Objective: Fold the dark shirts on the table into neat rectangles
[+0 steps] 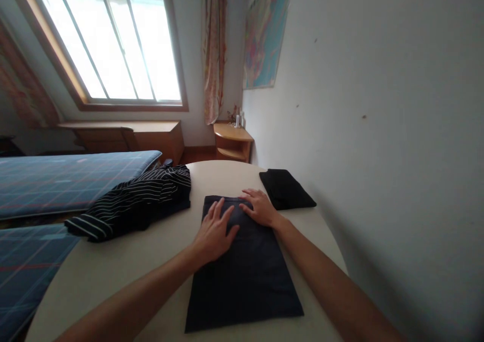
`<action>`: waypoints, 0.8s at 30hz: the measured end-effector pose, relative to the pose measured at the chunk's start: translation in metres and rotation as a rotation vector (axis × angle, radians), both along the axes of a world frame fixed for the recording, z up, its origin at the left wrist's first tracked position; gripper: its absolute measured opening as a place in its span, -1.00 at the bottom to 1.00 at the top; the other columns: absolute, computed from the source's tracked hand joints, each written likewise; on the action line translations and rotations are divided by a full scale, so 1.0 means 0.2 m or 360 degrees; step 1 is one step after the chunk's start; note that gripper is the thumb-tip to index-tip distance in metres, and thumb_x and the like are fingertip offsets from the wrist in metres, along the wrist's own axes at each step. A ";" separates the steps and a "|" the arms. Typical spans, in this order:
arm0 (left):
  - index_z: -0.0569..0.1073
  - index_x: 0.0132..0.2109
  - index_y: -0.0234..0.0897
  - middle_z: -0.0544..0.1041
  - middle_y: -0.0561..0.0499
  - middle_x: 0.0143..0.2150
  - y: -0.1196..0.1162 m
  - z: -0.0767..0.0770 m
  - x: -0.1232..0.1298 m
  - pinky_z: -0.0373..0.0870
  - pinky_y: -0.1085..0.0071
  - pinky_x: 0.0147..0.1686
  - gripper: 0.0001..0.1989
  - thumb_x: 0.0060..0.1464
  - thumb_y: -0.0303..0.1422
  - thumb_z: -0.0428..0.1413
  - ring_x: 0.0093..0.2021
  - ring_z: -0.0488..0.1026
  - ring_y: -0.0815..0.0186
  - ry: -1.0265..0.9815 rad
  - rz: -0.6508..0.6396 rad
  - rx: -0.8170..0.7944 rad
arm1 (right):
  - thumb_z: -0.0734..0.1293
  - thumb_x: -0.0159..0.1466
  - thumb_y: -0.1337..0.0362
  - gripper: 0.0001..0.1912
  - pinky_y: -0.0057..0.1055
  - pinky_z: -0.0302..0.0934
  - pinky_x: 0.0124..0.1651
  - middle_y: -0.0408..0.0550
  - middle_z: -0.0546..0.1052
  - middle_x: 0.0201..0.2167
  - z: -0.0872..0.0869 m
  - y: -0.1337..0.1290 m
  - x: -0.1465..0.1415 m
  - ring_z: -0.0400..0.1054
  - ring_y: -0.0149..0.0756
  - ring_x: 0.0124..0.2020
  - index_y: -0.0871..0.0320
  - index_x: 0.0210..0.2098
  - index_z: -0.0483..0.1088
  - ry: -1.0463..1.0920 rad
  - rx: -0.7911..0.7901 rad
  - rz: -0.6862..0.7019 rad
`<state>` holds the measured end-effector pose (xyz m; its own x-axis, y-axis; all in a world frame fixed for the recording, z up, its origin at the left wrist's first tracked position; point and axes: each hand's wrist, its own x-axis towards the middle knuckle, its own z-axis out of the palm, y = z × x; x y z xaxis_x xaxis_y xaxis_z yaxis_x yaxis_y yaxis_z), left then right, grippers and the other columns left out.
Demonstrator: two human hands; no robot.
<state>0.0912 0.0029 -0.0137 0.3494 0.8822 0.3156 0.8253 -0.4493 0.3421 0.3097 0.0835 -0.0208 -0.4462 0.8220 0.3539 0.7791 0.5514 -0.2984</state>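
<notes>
A dark navy folded garment [245, 281] lies flat in front of me, its kind not clear from how it is folded. On its upper left part rests my left hand [215, 233], fingers spread and holding nothing. My right hand [259, 208] lies over the far right edge of the cloth, fingers stretched out and apart. Beyond it to the right is a black folded cloth [287, 188]. To the left, a loose heap of black clothing with white stripes [147, 196] hangs partly past the table edge.
The round cream table [166, 266] carries all the clothes. Blue plaid mattresses [68, 181] stand along its left side, and a white wall [359, 155] rises close on the right. Behind are a small wooden corner shelf [232, 133] and a long wooden desk [159, 130] under the window.
</notes>
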 end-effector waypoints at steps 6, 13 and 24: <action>0.02 0.45 0.00 -0.20 -0.08 0.52 -0.22 -0.03 0.06 -0.13 -0.17 0.35 -0.35 0.32 0.06 -0.15 0.47 -0.29 -0.11 0.0349 -0.0413 -0.0319 | 0.21 0.40 0.04 -0.56 -0.15 -0.04 0.32 0.01 0.46 0.18 0.01 -0.04 -0.02 0.27 -0.15 0.22 0.07 0.16 0.41 -0.0192 -0.0158 -0.0103; -0.01 0.45 0.00 -0.19 -0.01 0.51 -0.02 0.07 -0.14 -0.16 -0.10 0.37 -0.33 0.27 -0.23 0.01 0.48 -0.28 -0.03 0.0540 -0.0891 -0.0293 | 0.26 0.35 0.13 -0.68 -0.19 0.20 0.06 0.14 0.57 -0.06 0.11 -0.16 0.01 0.43 -0.07 -0.02 0.12 -0.01 0.51 -0.0501 -0.0102 -0.0465; 0.02 0.45 -0.09 -0.12 -0.24 0.49 -0.28 0.00 0.02 -0.02 -0.38 0.23 -0.27 0.26 0.08 -0.07 0.43 -0.23 -0.35 0.0365 -0.0438 -0.0257 | 0.43 0.19 0.03 -0.71 -0.13 0.28 -0.13 0.29 0.61 -0.32 0.16 -0.32 0.10 0.52 0.10 -0.17 0.14 -0.35 0.59 -0.0537 -0.0372 -0.0822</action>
